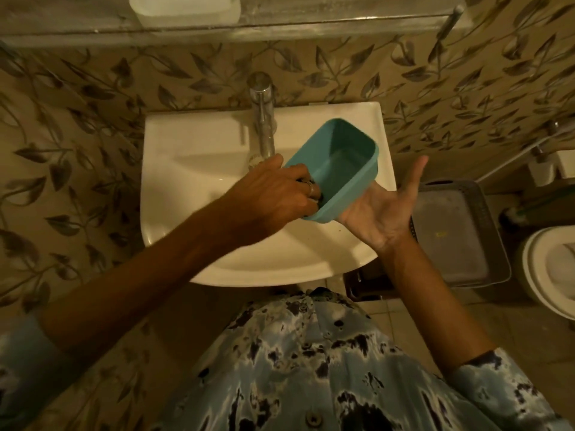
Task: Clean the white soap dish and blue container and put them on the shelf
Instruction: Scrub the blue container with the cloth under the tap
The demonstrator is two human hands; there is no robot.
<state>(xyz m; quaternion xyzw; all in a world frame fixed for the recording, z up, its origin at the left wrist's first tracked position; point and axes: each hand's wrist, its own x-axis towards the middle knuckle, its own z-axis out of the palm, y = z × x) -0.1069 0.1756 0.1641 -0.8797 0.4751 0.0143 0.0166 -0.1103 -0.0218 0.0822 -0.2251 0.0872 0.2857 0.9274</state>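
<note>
The blue container (340, 169) is held tilted above the white sink (193, 169), just right of the tap (264, 119), its open mouth facing up. The left hand (273, 194) curls its fingers (312, 191) over the near-left rim and into the container, gripping it. The right hand (382, 209) lies flat and open, palm up, under the container's near-right corner, fingers spread and not gripping.

The container (339, 169) is teal-blue inside and out. The sink (193, 169) is glossy white, its tap (263, 119) chrome. The wall tiles (77, 135) are beige with grey-brown leaf sprigs. The shirt (311, 368) is pale blue, blotched white and navy.
</note>
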